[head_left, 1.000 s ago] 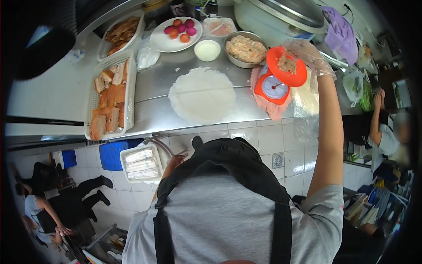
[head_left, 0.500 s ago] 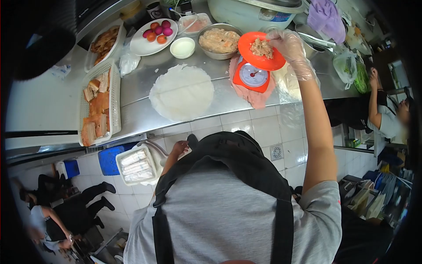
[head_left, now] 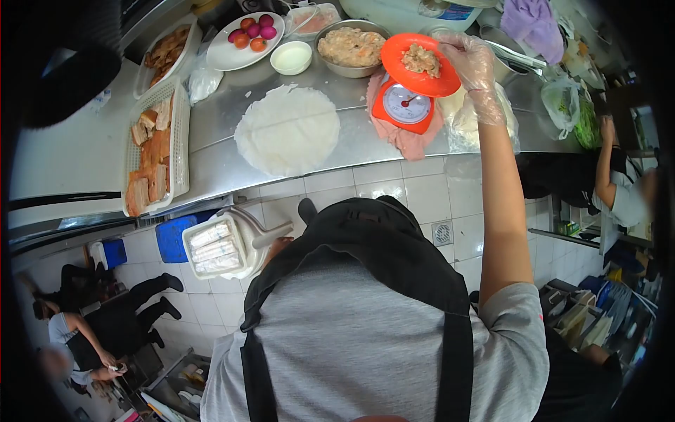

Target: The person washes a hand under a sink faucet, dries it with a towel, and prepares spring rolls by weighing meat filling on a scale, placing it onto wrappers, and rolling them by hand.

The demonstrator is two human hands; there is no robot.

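My right hand point(head_left: 470, 67), in a clear plastic glove, is at the right rim of an orange-red pan point(head_left: 420, 65) with a lump of filling on it; its fingers are pressed together, and what they hold is hidden. The pan is on top of an orange dial scale point(head_left: 404, 105), which stands on a pink cloth point(head_left: 401, 141). Left of the pan is a metal bowl of filling point(head_left: 351, 50). A round white sheet point(head_left: 287, 130) lies flat on the steel counter. Low by the apron, my left hand point(head_left: 280, 246) is mostly hidden, its fingers unseen.
Along the back are a small white bowl point(head_left: 290, 58) and a plate point(head_left: 223, 55) with tomatoes and purple items. At left, a basket point(head_left: 180, 158) holds meat pieces. A white tub point(head_left: 235, 264) with wrapped rolls stands below the counter. Other people work at far left and right.
The view has shifted, so the counter items appear further left and higher. My right hand has stayed beside the pan. My left hand has become more hidden behind the apron.
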